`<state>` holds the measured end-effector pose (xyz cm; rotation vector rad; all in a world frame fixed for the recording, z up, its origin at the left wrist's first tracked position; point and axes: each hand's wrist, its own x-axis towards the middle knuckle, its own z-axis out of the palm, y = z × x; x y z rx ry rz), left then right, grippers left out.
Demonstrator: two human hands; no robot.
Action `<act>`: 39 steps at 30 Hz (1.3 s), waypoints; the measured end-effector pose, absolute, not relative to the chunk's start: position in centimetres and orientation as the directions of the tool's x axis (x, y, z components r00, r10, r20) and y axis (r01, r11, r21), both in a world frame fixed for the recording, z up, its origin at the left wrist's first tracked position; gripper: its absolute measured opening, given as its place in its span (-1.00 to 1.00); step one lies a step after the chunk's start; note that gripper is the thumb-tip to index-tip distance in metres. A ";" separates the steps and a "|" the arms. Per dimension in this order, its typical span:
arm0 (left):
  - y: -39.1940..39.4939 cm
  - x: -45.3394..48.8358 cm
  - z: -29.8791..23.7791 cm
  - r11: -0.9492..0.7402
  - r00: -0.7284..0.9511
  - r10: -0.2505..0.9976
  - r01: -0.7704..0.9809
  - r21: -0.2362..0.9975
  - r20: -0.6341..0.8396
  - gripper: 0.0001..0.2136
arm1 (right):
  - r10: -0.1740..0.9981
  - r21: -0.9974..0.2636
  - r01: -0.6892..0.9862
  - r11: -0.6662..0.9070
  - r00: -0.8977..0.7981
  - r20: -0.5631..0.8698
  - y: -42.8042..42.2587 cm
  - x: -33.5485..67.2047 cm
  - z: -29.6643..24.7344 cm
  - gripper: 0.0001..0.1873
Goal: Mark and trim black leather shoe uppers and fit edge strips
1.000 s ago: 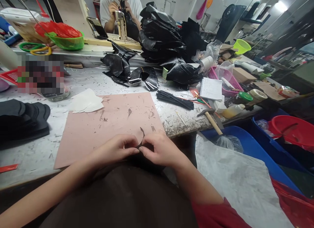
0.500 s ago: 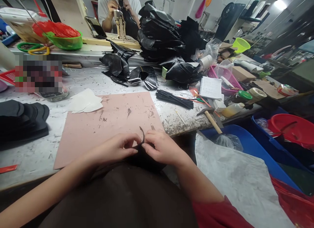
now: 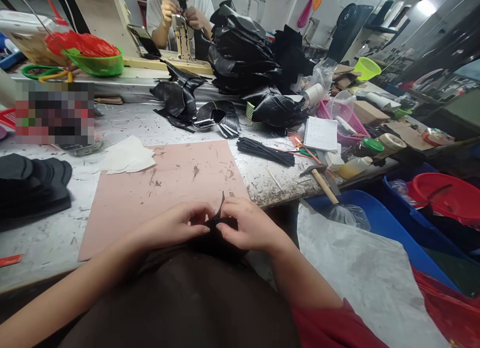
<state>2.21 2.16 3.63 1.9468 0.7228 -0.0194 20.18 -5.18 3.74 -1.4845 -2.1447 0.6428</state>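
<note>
Close to my body, at the near edge of a pink board, both hands pinch a black piece of material. My left hand grips its left side between thumb and fingers. My right hand holds the right side, thumb and fingertips close to the left ones. A thin dark strip sticks up between the two hands. Most of the black piece is hidden by the hands and the dark apron, so its exact kind does not show.
White cut pieces lie on the board's far left corner. Black stacked pieces sit left, black strips beyond right. A hammer rests at the table edge near a blue bin. Opposite, a person works at a sewing machine.
The thin strip between my hands has changed shape, from curling left to standing straighter and leaning right. Both hands keep their pinch almost in place. The view has shifted slightly.
</note>
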 end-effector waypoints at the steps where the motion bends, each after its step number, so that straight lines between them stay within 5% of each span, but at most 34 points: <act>1: 2.2 2.3 3.6 -0.308 0.826 0.473 0.482 0.820 -0.307 -0.85 | 0.940 -0.602 0.733 0.318 -0.325 0.100 -5.1 20.2 3.7 -0.89; 15: 2.0 2.8 3.6 -0.150 0.811 0.522 0.391 0.908 -0.263 -0.81 | 0.888 -0.504 0.732 0.459 -0.405 0.220 -5.9 20.3 4.0 -0.92; 39: 2.1 2.7 3.6 -0.183 0.804 0.518 0.439 0.880 -0.293 -0.75 | 0.955 -0.611 0.735 0.296 -0.239 0.175 -5.4 19.8 3.3 -0.85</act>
